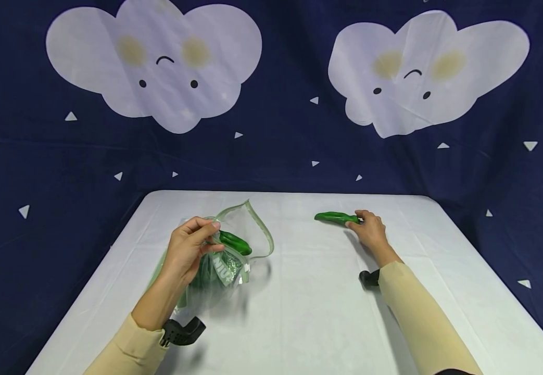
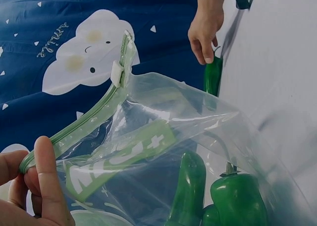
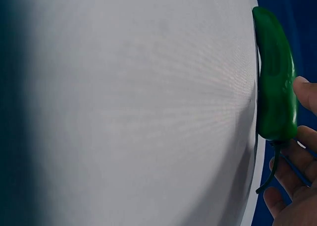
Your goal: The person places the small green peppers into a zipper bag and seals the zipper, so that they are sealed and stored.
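Observation:
My left hand [image 1: 191,247] pinches the rim of a clear zip bag [image 1: 262,226] with a green closure strip and a green printed label [image 2: 119,159]. The bag's mouth gapes toward the right, and a white slider [image 2: 117,73] sits on the strip. Inside are several green peppers [image 2: 237,198], one long one [image 1: 235,242] showing near the mouth. Farther back on the right, my right hand [image 1: 369,228] holds a long green pepper [image 1: 334,217] near its stem end, thumb against its side. The pepper's thin curved stem [image 3: 271,171] points toward the palm.
A white-covered table [image 1: 299,302] lies under both hands. Behind it hangs a dark blue cloth [image 1: 280,156] with printed clouds and small triangles. Black wrist mounts [image 1: 183,332] are worn on both arms.

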{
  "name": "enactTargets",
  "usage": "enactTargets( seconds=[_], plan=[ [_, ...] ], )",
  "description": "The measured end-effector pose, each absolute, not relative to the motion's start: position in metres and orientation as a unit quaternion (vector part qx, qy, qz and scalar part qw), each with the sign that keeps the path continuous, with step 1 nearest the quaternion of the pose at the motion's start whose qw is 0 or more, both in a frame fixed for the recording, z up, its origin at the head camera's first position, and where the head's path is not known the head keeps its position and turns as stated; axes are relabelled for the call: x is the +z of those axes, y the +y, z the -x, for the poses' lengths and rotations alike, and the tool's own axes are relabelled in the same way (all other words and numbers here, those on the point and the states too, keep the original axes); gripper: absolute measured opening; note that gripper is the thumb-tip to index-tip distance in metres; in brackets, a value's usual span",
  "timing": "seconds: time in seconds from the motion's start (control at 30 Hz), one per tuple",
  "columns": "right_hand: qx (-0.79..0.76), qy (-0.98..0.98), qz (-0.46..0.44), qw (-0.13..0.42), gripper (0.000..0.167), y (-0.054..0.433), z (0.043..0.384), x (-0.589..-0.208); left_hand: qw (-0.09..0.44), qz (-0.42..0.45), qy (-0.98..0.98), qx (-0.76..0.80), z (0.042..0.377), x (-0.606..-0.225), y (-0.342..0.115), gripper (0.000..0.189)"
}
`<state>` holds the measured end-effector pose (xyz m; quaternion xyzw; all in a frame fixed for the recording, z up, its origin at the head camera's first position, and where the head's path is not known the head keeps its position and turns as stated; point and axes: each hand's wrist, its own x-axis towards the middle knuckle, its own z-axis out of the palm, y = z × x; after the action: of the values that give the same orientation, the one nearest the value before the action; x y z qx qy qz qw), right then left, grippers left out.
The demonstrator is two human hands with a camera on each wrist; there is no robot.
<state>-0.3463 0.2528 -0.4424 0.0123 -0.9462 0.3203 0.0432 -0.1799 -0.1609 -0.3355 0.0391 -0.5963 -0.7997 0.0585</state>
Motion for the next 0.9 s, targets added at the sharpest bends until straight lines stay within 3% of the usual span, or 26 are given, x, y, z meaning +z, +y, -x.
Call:
enactTargets(
  seconds=[0.23,0.9],
  plan=[
    [0.31,-0.949,-0.021,0.056,0.059,0.2474,0.3429,-0.4407,0.059,-0.038,-0.597,-0.799,0.1793,-0.3343,-0.1611,0.014],
    [0.292,-0.956,-0.023,0.014,0.054,0.2449,0.3438,-0.4451,0.058,-0.032,-0.601,-0.797,0.1808,-0.3378,-0.1608,0.015]
  ],
)
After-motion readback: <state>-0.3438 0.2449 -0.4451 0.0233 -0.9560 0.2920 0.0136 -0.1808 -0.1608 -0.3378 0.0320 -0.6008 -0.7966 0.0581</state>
